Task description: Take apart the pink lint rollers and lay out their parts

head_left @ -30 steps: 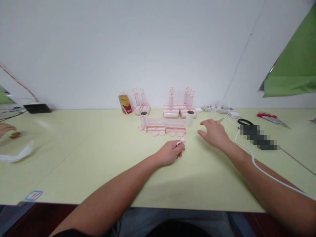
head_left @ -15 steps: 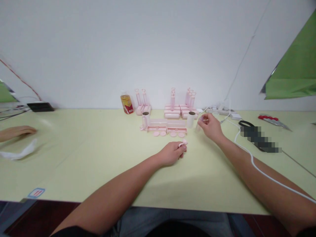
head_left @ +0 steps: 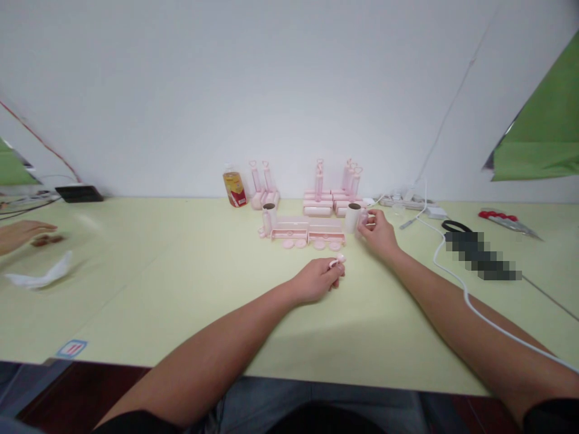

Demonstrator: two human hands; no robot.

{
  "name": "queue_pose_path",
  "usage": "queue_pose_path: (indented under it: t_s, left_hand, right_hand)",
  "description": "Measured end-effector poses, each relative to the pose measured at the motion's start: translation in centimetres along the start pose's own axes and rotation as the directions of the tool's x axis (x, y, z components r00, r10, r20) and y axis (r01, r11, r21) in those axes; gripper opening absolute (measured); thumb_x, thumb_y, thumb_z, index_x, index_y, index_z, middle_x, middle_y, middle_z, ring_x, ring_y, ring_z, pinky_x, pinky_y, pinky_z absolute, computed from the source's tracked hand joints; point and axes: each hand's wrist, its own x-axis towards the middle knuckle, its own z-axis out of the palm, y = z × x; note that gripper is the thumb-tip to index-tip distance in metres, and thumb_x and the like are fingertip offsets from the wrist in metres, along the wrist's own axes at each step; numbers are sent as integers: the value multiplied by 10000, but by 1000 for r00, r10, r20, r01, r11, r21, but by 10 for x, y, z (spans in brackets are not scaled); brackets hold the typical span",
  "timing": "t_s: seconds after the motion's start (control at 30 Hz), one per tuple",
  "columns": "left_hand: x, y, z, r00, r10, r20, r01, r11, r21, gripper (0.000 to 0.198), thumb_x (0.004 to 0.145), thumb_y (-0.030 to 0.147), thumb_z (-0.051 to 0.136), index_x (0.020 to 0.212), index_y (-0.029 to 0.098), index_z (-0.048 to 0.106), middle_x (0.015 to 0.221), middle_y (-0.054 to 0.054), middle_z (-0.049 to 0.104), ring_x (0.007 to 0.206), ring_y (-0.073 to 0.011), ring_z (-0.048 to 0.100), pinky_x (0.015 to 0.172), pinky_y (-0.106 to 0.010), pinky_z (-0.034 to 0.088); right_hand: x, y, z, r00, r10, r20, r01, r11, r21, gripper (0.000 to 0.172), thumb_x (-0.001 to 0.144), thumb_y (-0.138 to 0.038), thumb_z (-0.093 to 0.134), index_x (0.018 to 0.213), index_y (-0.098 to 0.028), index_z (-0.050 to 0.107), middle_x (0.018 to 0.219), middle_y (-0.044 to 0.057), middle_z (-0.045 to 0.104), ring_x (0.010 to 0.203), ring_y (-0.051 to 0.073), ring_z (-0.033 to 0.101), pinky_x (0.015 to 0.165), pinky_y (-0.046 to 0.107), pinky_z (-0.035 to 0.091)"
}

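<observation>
My left hand [head_left: 316, 280] rests on the pale green table [head_left: 181, 283], its fingers closed on a small pink plastic part [head_left: 337, 261]. My right hand [head_left: 377, 232] is farther back, fingers curled around a small pale piece right beside a white roll [head_left: 351, 217] standing upright. In front of both hands lie pink trays [head_left: 307, 232] with several round pink caps [head_left: 312, 244] along their near edge. A second white roll [head_left: 268, 217] stands at the trays' left end.
Stacked pink rollers and upright handles [head_left: 332, 190] and a yellow bottle [head_left: 234, 185] line the wall. A white cable [head_left: 456, 283] crosses my right forearm. Red-handled scissors [head_left: 504, 220] lie at right. Another person's hand [head_left: 20, 232] and white material [head_left: 40, 274] are at the far left.
My right hand has moved from flat on the table back toward the right-hand white roll and has closed on a small pale piece. My left hand has stayed put.
</observation>
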Motion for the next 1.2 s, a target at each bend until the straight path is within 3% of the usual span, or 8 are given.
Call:
queue_pose_path:
  t_s: [0.27,0.4,0.47,0.53,0.63,0.73,0.97,1.2]
  left_hand:
    - [4,-8,1,1000,-28,-5,28,996,-90,461,935,553,398,837,144,588,677,-19,594,583,-114,508,591,-244,392]
    - [7,-13,4,997,-65,-51,55,984,-168,473,931,565,400,900,137,598,668,-12,576,559,-109,512,557,-237,388]
    - [9,-13,4,994,-79,-71,64,980,-188,464,931,556,400,893,136,593,654,-10,576,549,-111,518,549,-236,393]
    - [10,-12,2,989,-95,-110,77,984,-161,435,933,530,397,874,141,583,634,-5,576,527,-113,513,535,-237,387]
    - [9,-11,-5,978,-99,-184,101,995,5,368,926,435,402,772,148,574,591,-2,570,514,-120,501,524,-240,358]
    - [7,-8,-14,977,-83,-195,124,971,206,321,895,322,415,675,150,573,584,-17,587,559,-139,522,554,-250,351]
    - [2,-1,-17,996,-7,-91,49,886,461,287,880,310,436,759,155,646,756,-60,682,668,-174,574,616,-267,372]
    - [-1,4,-16,990,-80,-112,120,905,409,245,815,314,519,894,161,693,802,-45,694,671,-158,572,579,-243,368]
  right_hand:
    - [0,-5,1,1000,-23,-16,22,1000,-19,641,741,-390,640,1305,-174,425,1135,121,626,852,208,643,741,335,513]
    - [-14,-30,-21,952,-198,-234,177,978,-108,544,783,-353,607,1272,-161,466,1249,164,524,1023,257,565,876,408,491]
    - [-29,-52,-31,930,-327,-166,319,945,-71,421,839,-314,558,1235,-178,508,1136,132,569,955,243,571,867,409,492]
    - [-46,-75,-37,842,-535,78,533,845,45,342,857,-263,551,1196,-214,559,1100,105,594,952,234,578,865,398,496]
    - [-67,-102,-35,583,-746,322,737,653,177,417,830,-125,545,1224,-250,592,1275,112,556,1121,263,532,946,443,464]
    - [-75,-110,-27,492,-778,391,793,586,168,408,835,-63,526,1196,-228,618,1198,115,606,1106,266,531,939,456,453]
    - [-73,-99,-17,526,-711,467,743,651,153,127,853,-115,568,923,-188,644,877,78,633,875,216,570,785,354,466]
    - [-46,-49,-15,927,-351,129,367,921,-131,133,853,-275,593,854,-181,687,833,58,617,787,192,578,718,296,419]
